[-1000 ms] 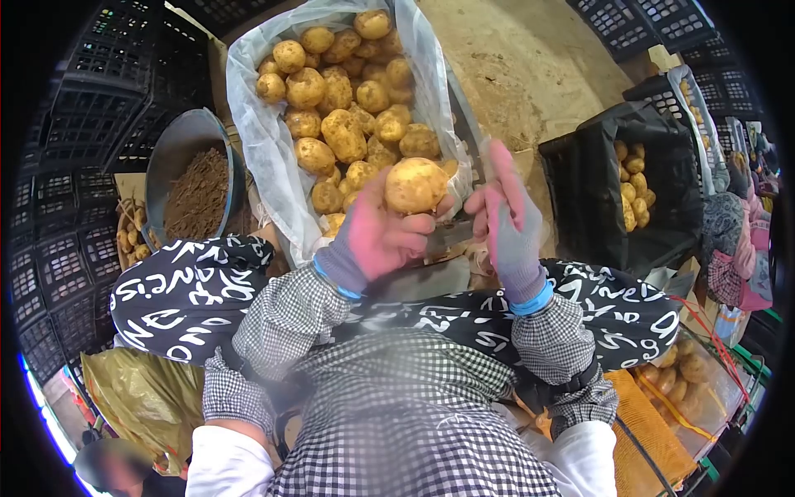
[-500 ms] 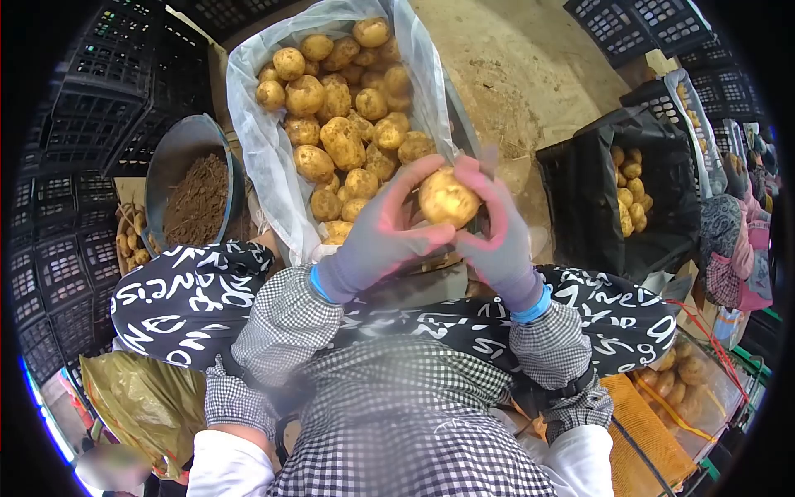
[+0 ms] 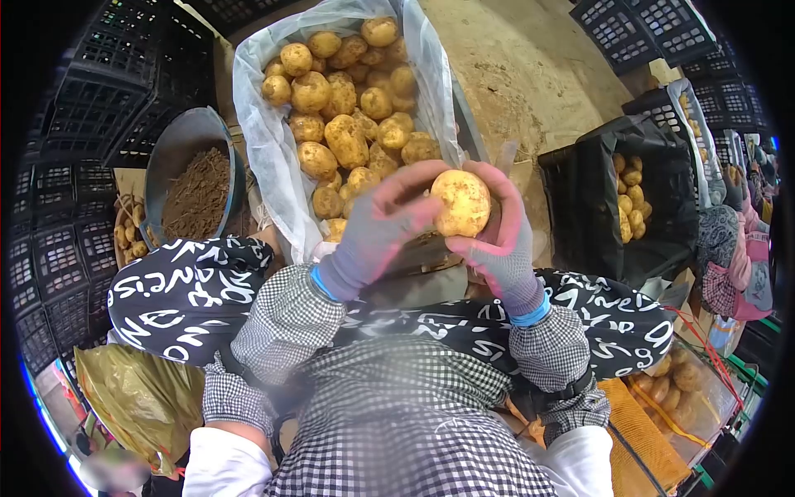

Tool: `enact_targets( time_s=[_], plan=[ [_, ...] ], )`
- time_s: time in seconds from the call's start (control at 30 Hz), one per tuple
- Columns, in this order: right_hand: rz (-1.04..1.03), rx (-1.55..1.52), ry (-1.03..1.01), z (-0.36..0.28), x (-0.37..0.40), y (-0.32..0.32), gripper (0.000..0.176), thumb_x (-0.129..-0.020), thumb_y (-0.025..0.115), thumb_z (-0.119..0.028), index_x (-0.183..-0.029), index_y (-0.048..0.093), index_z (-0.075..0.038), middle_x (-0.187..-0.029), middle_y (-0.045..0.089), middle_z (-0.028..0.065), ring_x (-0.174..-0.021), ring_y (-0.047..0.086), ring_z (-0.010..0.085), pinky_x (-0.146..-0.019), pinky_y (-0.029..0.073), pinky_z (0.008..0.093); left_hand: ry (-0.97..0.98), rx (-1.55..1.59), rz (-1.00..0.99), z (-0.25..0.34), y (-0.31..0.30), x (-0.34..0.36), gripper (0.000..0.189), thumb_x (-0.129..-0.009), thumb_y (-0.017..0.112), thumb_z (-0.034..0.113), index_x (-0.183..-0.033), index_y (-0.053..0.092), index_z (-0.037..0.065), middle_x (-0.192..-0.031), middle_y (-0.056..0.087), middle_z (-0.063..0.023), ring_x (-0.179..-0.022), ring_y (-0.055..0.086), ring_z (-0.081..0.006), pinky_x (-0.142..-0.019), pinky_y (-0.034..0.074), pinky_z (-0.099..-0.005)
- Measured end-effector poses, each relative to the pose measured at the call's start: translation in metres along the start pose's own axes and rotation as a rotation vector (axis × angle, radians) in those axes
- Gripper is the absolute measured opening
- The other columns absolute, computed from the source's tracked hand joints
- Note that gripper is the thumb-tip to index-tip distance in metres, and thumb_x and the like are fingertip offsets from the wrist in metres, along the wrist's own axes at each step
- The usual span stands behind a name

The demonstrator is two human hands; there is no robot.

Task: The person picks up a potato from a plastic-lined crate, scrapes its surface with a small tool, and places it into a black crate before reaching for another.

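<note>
One potato [image 3: 460,203], two gloved hands
Left hand [image 3: 377,236] and right hand [image 3: 503,244] hold it — each grip curled closed on it — at the near edge of the bag [image 3: 267,145].

**Dirt floor, crates on every side**

Even daylight falls on a bare packed-earth floor [image 3: 530,74], pale brown and dusty. Stacks of empty black plastic crates [image 3: 74,166] wall off the left, with more crates [image 3: 646,25] at the far right. A round metal basin [image 3: 178,149] of dark brown crumbly stuff sits beside the left stacks. On the right stands a black-lined crate [image 3: 596,190], with an orange mesh sack [image 3: 646,422] nearer
</note>
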State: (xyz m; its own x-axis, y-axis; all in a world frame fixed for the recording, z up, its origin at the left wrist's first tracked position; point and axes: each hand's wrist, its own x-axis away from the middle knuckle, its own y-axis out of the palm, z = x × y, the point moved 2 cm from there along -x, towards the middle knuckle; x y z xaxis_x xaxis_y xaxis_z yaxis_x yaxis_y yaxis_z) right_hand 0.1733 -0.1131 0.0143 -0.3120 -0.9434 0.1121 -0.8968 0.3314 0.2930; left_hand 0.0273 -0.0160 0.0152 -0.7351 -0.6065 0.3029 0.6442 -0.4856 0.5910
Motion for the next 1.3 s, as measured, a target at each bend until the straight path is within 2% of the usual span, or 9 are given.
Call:
enact_targets(
  time_s=[0.13, 0.23, 0.6, 0.73, 0.9, 0.97, 1.03, 1.17, 1.3],
  plan=[
    [-0.031, -0.072, 0.143, 0.008, 0.005, -0.001, 0.092, -0.07, 0.077, 0.005, -0.149, 0.029, 0.0, -0.142, 0.046, 0.0117, -0.129, 0.049, 0.0206, -0.107, 0.044, 0.0345, 0.333, -0.329, -0.112, -0.001, -0.011, -0.005, 0.031, -0.095, 0.067, 0.016, -0.12, 0.064, -0.002, -0.121, 0.063, -0.0118, -0.111, 0.061, -0.0162, -0.094, 0.052, -0.029],
    [-0.102, -0.251, 0.255, 0.006, 0.004, 0.001, 0.089, -0.072, 0.074, 0.001, -0.149, 0.029, -0.002, -0.14, 0.047, 0.011, -0.126, 0.051, 0.0218, -0.106, 0.044, 0.0361, 0.046, 0.044, 0.03, -0.005, -0.023, -0.005, 0.026, -0.094, 0.068, 0.012, -0.117, 0.067, -0.001, -0.118, 0.064, -0.0105, -0.102, 0.062, -0.0123, -0.087, 0.054, -0.0258],
    [-0.342, -0.628, 0.492, 0.033, 0.014, -0.016, 0.063, -0.088, 0.063, -0.027, -0.141, 0.042, 0.0, -0.133, 0.055, 0.0146, -0.122, 0.055, 0.0273, -0.108, 0.042, 0.0451, 0.087, -0.125, -0.098, 0.007, -0.004, -0.004, 0.019, -0.091, 0.067, 0.006, -0.109, 0.069, -0.001, -0.129, 0.058, -0.0087, -0.101, 0.061, -0.0114, -0.086, 0.052, -0.0254],
    [-0.275, -0.657, 0.379, 0.014, 0.016, 0.0, 0.054, -0.092, 0.06, -0.028, -0.137, 0.049, 0.001, -0.129, 0.058, 0.0177, -0.117, 0.058, 0.0294, -0.106, 0.044, 0.0462, 0.462, -0.588, -0.189, 0.002, 0.006, 0.003, 0.019, -0.089, 0.07, 0.005, -0.107, 0.07, -0.001, -0.13, 0.058, -0.0085, -0.104, 0.061, -0.0125, -0.091, 0.05, -0.028],
    [-0.099, -0.429, 0.146, -0.003, 0.009, -0.034, 0.034, -0.095, 0.058, -0.018, -0.122, 0.058, 0.001, -0.12, 0.062, 0.0175, -0.109, 0.061, 0.0296, -0.095, 0.051, 0.0449, 0.087, -0.377, -0.238, -0.008, 0.013, 0.016, 0.031, -0.087, 0.073, 0.014, -0.115, 0.067, 0.002, -0.117, 0.067, -0.0123, -0.112, 0.061, -0.0191, -0.096, 0.047, -0.0333],
    [0.248, -0.865, 0.14, -0.012, 0.003, -0.075, 0.022, -0.093, 0.06, -0.008, -0.114, 0.062, 0.0, -0.114, 0.064, 0.016, -0.104, 0.062, 0.0283, -0.089, 0.055, 0.0417, 0.195, -0.501, 0.017, -0.002, -0.026, -0.02, 0.037, -0.089, 0.068, 0.012, -0.125, 0.062, 0.004, -0.116, 0.067, -0.0143, -0.11, 0.063, -0.0241, -0.095, 0.048, -0.0342],
    [0.486, -0.964, 0.049, -0.038, 0.003, -0.124, 0.025, -0.09, 0.066, -0.008, -0.113, 0.061, 0.001, -0.11, 0.065, 0.0171, -0.1, 0.063, 0.0286, -0.088, 0.056, 0.0406, 0.398, -1.447, 0.225, 0.013, -0.094, -0.056, 0.041, -0.084, 0.073, 0.026, -0.119, 0.064, 0.007, -0.113, 0.065, -0.0138, -0.112, 0.061, -0.027, -0.096, 0.048, -0.0361],
    [0.563, -1.067, -0.267, -0.052, 0.019, -0.249, 0.033, -0.093, 0.064, -0.012, -0.12, 0.057, 0.006, -0.121, 0.061, 0.0225, -0.106, 0.062, 0.0312, -0.092, 0.055, 0.0425, -0.211, -2.191, 0.156, 0.018, -0.192, -0.095, 0.042, -0.079, 0.072, 0.027, -0.117, 0.064, 0.012, -0.119, 0.06, -0.0119, -0.112, 0.059, -0.031, -0.092, 0.049, -0.0425],
    [0.57, -0.784, -0.347, -0.062, 0.014, -0.201, 0.028, -0.097, 0.057, -0.008, -0.12, 0.058, 0.007, -0.121, 0.063, 0.0221, -0.106, 0.063, 0.0295, -0.094, 0.054, 0.0418, -0.364, -2.375, 0.094, 0.004, -0.192, -0.103, 0.055, -0.07, 0.081, 0.034, -0.119, 0.063, 0.02, -0.118, 0.058, -0.0143, -0.109, 0.061, -0.0326, -0.089, 0.051, -0.0444]
  ],
)
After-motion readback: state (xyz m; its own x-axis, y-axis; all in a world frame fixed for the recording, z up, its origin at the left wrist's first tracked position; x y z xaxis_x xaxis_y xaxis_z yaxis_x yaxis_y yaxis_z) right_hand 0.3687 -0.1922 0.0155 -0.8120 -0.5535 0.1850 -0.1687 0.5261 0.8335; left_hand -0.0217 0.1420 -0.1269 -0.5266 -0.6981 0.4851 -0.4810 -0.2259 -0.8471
